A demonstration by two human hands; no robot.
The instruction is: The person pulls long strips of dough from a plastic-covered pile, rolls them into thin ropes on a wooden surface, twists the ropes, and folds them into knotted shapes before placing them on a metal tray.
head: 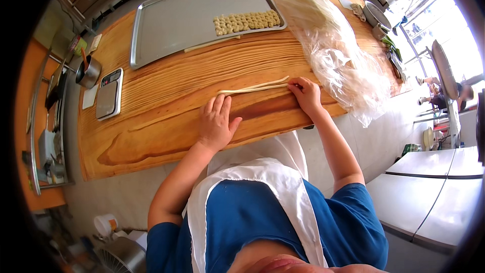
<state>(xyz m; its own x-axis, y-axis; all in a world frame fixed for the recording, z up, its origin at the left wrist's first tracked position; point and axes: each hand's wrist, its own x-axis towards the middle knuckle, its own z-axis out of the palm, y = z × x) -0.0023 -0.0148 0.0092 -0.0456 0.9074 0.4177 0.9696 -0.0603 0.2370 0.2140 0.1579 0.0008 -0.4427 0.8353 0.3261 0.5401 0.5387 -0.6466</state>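
Note:
A thin rope of pale dough (254, 88) lies doubled on the wooden worktable (170, 79), its two strands meeting at the left and parting slightly at the right. My left hand (218, 121) rests flat, fingertips touching the folded end. The fingers of my right hand (306, 94) touch the end of the nearer strand; whether they pinch it is hard to tell. Beyond them, rows of small twisted dough pieces (246, 22) fill the near right part of a metal baking tray (174, 19). Another dough strip (212, 44) lies along the tray's near edge.
Clear plastic sheeting (337, 53) covers a pale mass at the right. A digital scale (108, 94) and a metal pot with a handle (88, 72) stand at the left. Metal bowls (377, 15) sit at the far right. A person (443, 94) is in the right background.

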